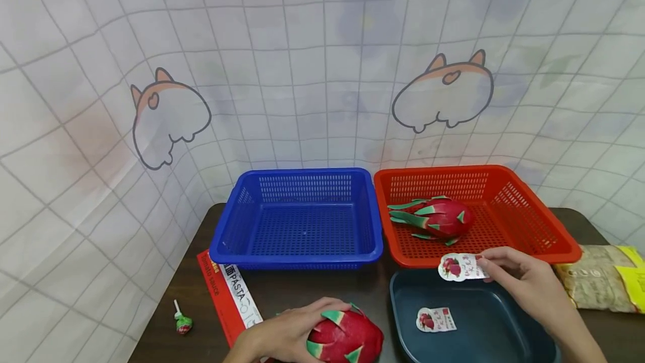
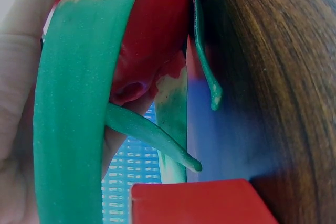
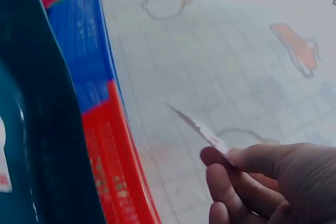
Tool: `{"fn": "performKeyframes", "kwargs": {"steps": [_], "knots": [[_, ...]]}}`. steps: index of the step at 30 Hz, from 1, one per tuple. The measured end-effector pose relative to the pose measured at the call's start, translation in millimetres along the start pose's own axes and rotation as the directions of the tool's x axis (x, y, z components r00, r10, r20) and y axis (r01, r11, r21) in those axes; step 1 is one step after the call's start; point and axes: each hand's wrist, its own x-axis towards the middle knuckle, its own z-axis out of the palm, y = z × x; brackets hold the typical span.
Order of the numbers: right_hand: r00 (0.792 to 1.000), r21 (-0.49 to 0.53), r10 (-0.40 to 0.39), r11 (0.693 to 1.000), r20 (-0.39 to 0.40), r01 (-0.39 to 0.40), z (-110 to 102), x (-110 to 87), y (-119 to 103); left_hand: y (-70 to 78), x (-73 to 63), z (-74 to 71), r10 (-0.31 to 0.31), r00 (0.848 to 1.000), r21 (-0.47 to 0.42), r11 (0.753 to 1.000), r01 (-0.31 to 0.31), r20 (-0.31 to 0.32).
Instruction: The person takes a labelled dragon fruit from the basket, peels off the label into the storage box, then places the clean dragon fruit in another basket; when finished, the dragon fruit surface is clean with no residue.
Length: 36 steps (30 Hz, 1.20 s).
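At the front of the table, my left hand (image 1: 287,334) grips a red dragon fruit (image 1: 353,336) with green-tipped scales. In the left wrist view, the fruit's long green leaves (image 2: 79,87) hang close to the camera. Over the dark blue tray (image 1: 496,329), my right hand (image 1: 531,287) pinches a small white label (image 1: 457,267) with a dragon fruit picture, between thumb and fingers. The right wrist view shows that label (image 3: 202,129) nearly edge-on. A similar label (image 1: 436,320) lies in the tray. Another dragon fruit (image 1: 445,217) lies in the red basket (image 1: 534,228).
A blue basket (image 1: 302,259) stands left of the red one, against the patterned cloth (image 1: 302,71). The red pasta box (image 1: 229,296) lies near my left hand, with a lollipop (image 1: 183,322) further left. A yellowish plastic packet (image 1: 599,279) is at the right.
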Motion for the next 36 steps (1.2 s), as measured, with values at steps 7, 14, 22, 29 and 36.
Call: {"fn": "performKeyframes", "kwargs": {"steps": [7, 14, 22, 29, 36], "knots": [[0.966, -0.086, 0.173, 0.984, 0.193, -0.159, -12.6, -3.1, 23.1, -1.6, 1.6, 1.3, 0.002, 1.000, -0.016, 1.000, -0.001, 0.009], [0.927, -0.083, 0.185, 0.983, 0.327, -0.167, -9.3, -2.8, 38.2, -2.5, 0.0, 0.6, 0.021, 1.000, -0.034, 0.999, -0.021, 0.011], [0.877, -0.131, 0.205, 0.978, 0.434, -0.163, 4.4, 2.3, 48.7, -3.2, -0.4, 1.2, 0.027, 1.000, -0.021, 0.999, -0.027, 0.001], [0.865, -0.202, 0.226, 0.968, 0.448, -0.149, 15.2, 2.3, 54.8, -3.3, -0.2, 1.1, 0.026, 1.000, -0.013, 1.000, -0.026, 0.002], [0.865, -0.216, 0.178, 0.973, 0.469, -0.083, 20.0, 1.4, 58.9, -1.8, 0.8, 0.9, -0.013, 1.000, -0.065, 0.998, 0.013, 0.002]]}}
